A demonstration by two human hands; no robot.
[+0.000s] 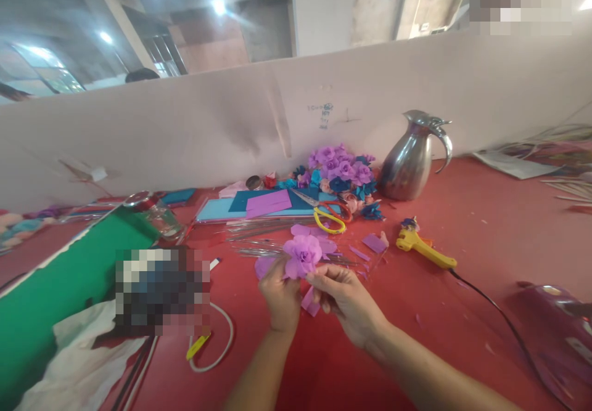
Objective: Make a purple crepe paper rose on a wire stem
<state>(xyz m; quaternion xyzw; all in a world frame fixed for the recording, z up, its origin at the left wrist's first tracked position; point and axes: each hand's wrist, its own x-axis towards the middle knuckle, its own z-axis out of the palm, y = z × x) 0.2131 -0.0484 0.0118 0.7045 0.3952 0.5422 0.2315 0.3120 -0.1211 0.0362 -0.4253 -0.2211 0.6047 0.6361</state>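
Observation:
A purple paper flower (303, 254) is held up over the red table (462, 226). My left hand (279, 297) is closed around its base from below. My right hand (345, 297) pinches at the flower's lower right side, with a purple petal piece (309, 303) showing under the fingers. Loose purple scraps (374, 243) lie just beyond, and thin metal wires (259, 248) lie behind the flower.
A yellow glue gun (423, 248) with a black cord lies to the right. Yellow and red scissors (329, 214), paper sheets (263, 204), a pile of finished flowers (340, 174) and a steel jug (411, 158) stand by the white partition. A green sheet (50, 281) is at left.

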